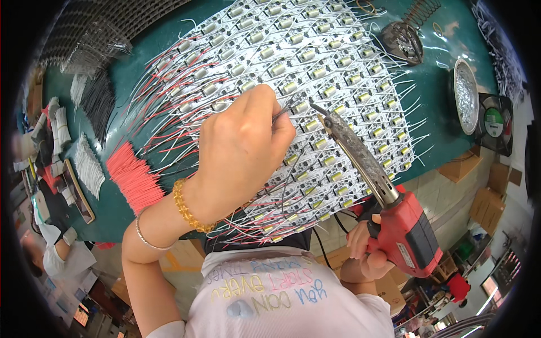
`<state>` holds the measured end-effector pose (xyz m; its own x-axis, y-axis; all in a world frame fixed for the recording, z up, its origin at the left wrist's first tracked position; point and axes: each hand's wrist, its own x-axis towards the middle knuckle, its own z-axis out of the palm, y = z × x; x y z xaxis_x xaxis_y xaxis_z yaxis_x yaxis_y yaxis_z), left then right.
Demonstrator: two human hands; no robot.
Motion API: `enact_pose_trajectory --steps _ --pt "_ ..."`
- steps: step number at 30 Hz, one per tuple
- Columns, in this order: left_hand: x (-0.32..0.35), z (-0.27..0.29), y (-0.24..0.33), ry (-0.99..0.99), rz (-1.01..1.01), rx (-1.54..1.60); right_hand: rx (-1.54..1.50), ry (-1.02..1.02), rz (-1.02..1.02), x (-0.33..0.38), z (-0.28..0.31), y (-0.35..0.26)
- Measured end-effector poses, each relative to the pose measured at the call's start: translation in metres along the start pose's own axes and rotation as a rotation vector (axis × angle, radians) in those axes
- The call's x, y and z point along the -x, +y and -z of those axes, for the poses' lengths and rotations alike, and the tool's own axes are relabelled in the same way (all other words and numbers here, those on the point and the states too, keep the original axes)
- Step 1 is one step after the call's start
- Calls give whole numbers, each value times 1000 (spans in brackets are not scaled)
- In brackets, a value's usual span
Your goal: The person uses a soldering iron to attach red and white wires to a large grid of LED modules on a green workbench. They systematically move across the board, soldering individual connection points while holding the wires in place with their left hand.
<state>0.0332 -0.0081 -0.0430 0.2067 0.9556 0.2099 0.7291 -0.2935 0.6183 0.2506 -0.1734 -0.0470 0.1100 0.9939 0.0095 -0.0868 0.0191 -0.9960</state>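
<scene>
The left hand (242,141) is pinched together, thumb against curled forefinger, clamped on a few thin dark wires (289,106) that poke out of the pinch toward 2 o'clock. From here I see the back of that hand and can't tell how the other fingers sit inside the curl. A yellow bead bracelet (189,208) rings the wrist.

The right hand (360,246) is down near 5 o'clock, its fingers wrapped round the handle of a red soldering gun (408,234). The gun's barrel slants up toward 11 o'clock, and its dark tip (316,107) ends just beside the held wires. Whether tip and wires touch I can't tell.

The panel of circuit boards (360,115), white and studded with small cylinders, lies flat under the left hand and spreads mostly from 12 round to 4 o'clock of it; from the right hand it is toward 11. Loose leads hang off its edges.

On the green table (437,149), a red wire bundle (135,177) fans out between 8 and 9 o'clock of the left hand, with black wires (98,107) between 9 and 10. A metal bowl (466,97) stands at 1 o'clock from the right hand.
</scene>
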Motion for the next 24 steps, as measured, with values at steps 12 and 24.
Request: enact_pose_trajectory --steps 12,24 --pt "-17 71 -4 -47 44 130 350 99 -52 -1 10 -36" --pt "-26 42 -19 -99 52 205 509 53 79 -19 4 -27"
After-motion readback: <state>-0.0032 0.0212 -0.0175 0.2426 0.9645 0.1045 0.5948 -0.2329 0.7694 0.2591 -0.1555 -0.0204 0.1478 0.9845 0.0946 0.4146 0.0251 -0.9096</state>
